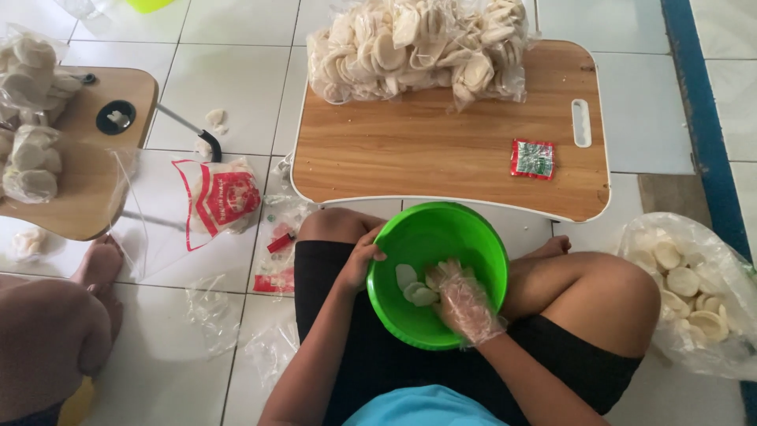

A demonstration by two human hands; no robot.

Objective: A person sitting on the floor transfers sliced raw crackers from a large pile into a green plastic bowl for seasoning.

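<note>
A bright green plastic bowl [465,237] rests tilted on my lap, with a few white round crackers [415,285] lying in its bottom. My left hand [361,257] grips the bowl's left rim, thumb over the edge. My right hand [464,300], inside a clear plastic glove, reaches into the bowl and touches the crackers; whether it holds one is hidden. I sit cross-legged on a white tiled floor.
A low wooden lap table [441,150] stands ahead with a heap of bagged crackers [418,47] and a small red-green sachet [532,158]. An open bag of crackers [694,292] lies right. Left: printed plastic bags [222,199], a second small table [95,158], another person's leg [47,331].
</note>
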